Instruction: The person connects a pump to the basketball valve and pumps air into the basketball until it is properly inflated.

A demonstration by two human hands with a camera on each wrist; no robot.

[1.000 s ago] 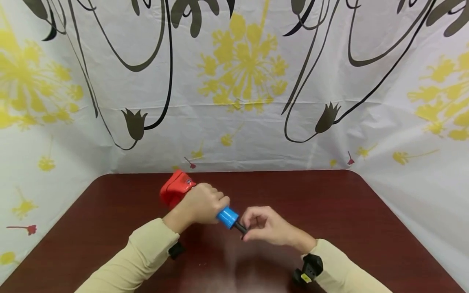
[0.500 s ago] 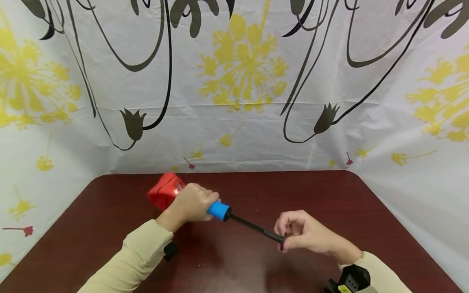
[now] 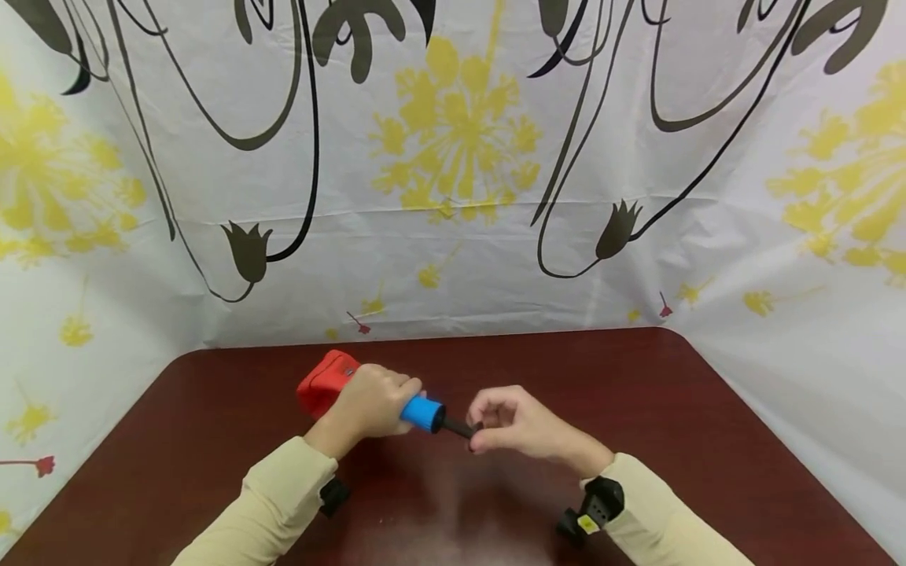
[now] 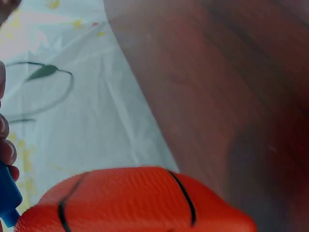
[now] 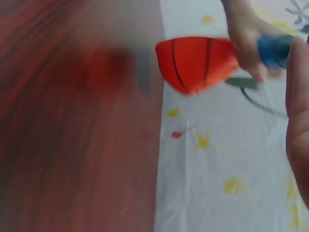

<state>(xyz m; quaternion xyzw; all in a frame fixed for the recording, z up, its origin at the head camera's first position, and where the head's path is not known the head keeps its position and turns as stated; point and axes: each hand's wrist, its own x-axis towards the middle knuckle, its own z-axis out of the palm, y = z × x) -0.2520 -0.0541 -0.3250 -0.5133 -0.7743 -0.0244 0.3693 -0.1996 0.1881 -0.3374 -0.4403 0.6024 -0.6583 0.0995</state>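
Observation:
My left hand (image 3: 373,397) grips a blue hand pump (image 3: 422,413), its barrel poking out past the fingers toward the right. At the pump's other end is a red ball (image 3: 327,384), dented and limp, with black lines showing on it in both wrist views. In the left wrist view the ball (image 4: 130,198) fills the bottom edge, close to the blue pump tip (image 4: 9,217). My right hand (image 3: 520,427) pinches the outer end of the black pump rod (image 3: 456,427), a short length of which sticks out of the barrel. How the ball joins the pump is hidden in the head view.
Pump and ball are held above a dark red-brown table (image 3: 602,377) with rounded far corners. A white curtain (image 3: 425,299) printed with flowers hangs behind it and along both sides. Black wrist cameras (image 3: 602,503) are strapped over the sleeves.
My right hand first drew the rod far out to the right, then pushed it back left toward the barrel. My left hand and the ball shifted slightly left. The head view tilted a little.

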